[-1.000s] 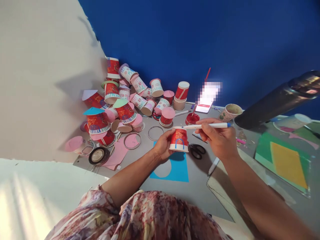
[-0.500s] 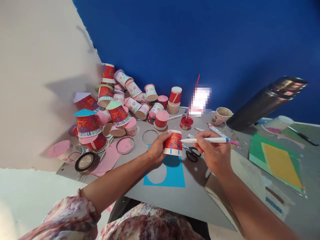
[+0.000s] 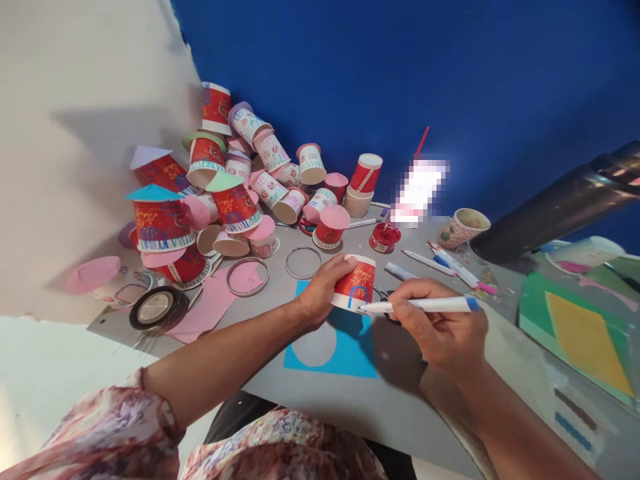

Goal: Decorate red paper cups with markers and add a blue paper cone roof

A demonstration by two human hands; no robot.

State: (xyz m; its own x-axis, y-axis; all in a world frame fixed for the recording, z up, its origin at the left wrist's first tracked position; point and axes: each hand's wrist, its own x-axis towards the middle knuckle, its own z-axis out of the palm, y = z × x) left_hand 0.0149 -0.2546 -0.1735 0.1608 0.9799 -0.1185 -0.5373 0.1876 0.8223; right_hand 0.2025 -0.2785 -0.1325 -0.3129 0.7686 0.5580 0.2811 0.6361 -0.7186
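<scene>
My left hand [image 3: 320, 288] grips an upturned red paper cup [image 3: 356, 283] with a blue arch drawn on its side. It is held just above a blue paper sheet [image 3: 350, 347] that has a round hole cut in it. My right hand [image 3: 440, 327] holds a white marker with a blue cap [image 3: 425, 305]. The marker's tip touches the cup's lower rim. Black scissors [image 3: 383, 293] lie mostly hidden behind the cup and my right hand.
A heap of decorated paper cups [image 3: 225, 193] fills the table's back left by the wall. A tape roll [image 3: 153, 308], pink paper [image 3: 210, 310], card rings [image 3: 303, 262], a red paint pot [image 3: 385, 237], loose markers [image 3: 450, 263], green and yellow sheets [image 3: 585, 333] and a dark cylinder [image 3: 555, 210] surround them.
The marker tip has dropped from beside the cup's middle to its lower rim. The cup stays in my left hand, and the view has shifted slightly.
</scene>
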